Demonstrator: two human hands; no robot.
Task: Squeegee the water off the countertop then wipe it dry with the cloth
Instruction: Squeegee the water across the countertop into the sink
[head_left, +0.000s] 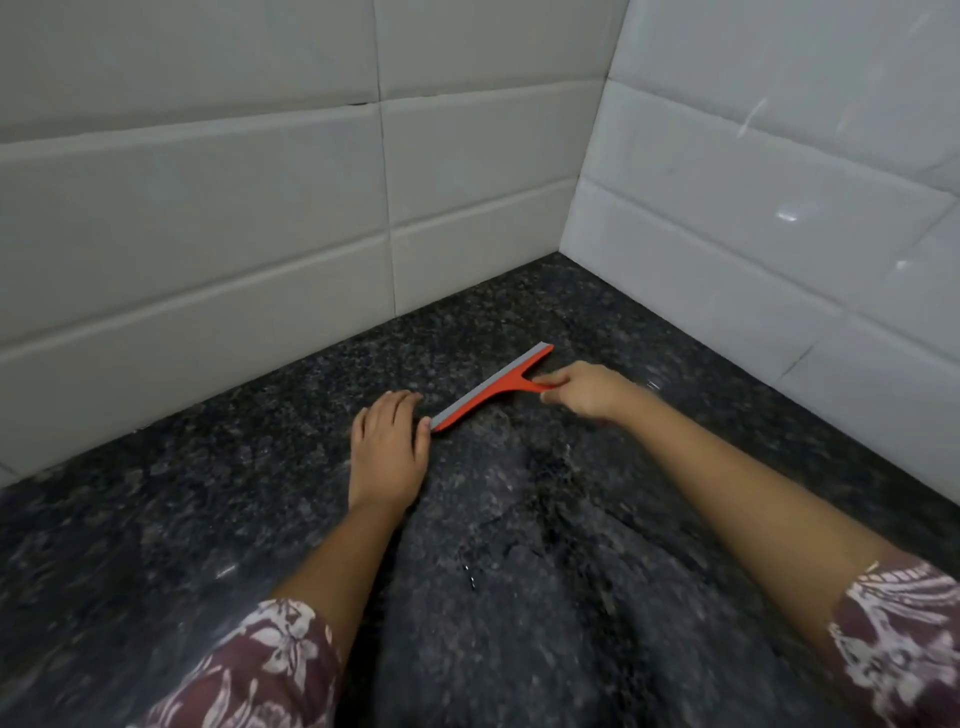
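Observation:
A red squeegee (491, 387) with a grey rubber blade lies with its blade on the dark speckled granite countertop (208, 519), near the back corner. My right hand (584, 389) grips its short red handle. My left hand (387, 449) rests flat on the counter, fingers together, its thumb side touching the blade's near-left end. A wet film and streaks of water (519, 499) spread over the counter in front of the squeegee, between my forearms. No cloth is in view.
White tiled walls rise behind the counter (208, 234) and on the right (779, 208), meeting in a corner just beyond the squeegee. My patterned maroon sleeves (260, 670) show at the bottom of the view.

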